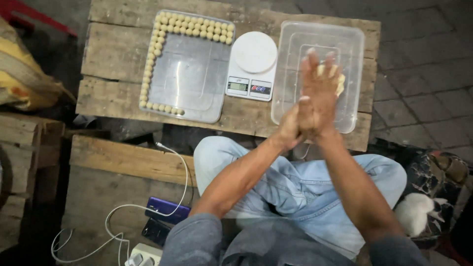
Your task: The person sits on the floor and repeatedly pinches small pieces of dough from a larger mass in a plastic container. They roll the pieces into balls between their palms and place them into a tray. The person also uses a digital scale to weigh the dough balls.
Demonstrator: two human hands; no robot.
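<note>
Two palms, your left hand [290, 129] and right hand [320, 91], press flat together over the clear tub [352, 44] at two o'clock; whether a piece is pinched between them cannot be told. A pale dough lump [340, 83] lies in the tub just past your right fingers; it looks soft, light and sticky, best taken by pinching off its edge. At twelve o'clock stands a white kitchen scale [253, 61]. At ten o'clock a clear tray [189, 74] carries small dough balls [194, 25] along its rim. All rest on the plank surface [113, 54]. Phones [165, 212] and cable lie at seven o'clock.
</note>
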